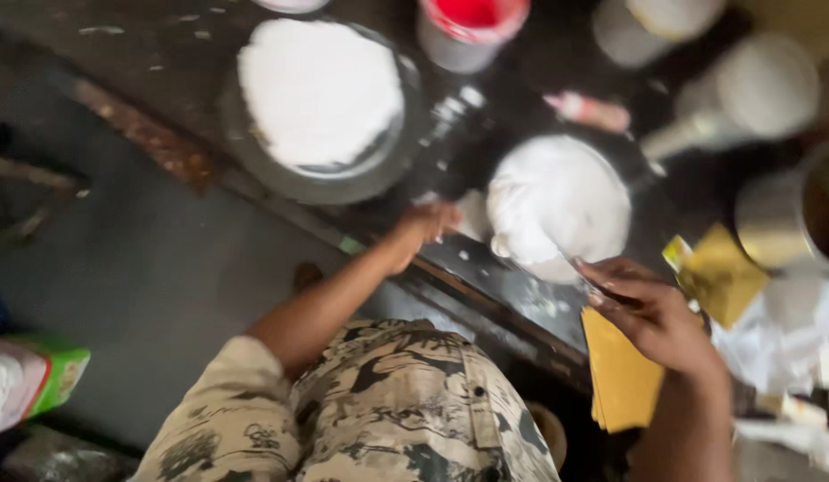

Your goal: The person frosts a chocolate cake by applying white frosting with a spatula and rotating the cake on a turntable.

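Observation:
A bowl full of white cream (562,205) stands near the front edge of a dark worktop (486,277). My left hand (423,228) rests against the bowl's left side, fingers curled at its rim. My right hand (651,308) grips a thin metal tool (575,266) whose tip reaches into the cream. Behind and to the left, a round white-frosted cake (320,89) sits on a grey turntable (343,183). The picture is blurred by motion.
A red-filled tub (468,27), a pink item (593,112), white containers (758,89) and a steel vessel (794,214) crowd the back and right. Yellow card pieces (620,379) lie at the front right. A green and white packet (35,379) lies on the floor to the left.

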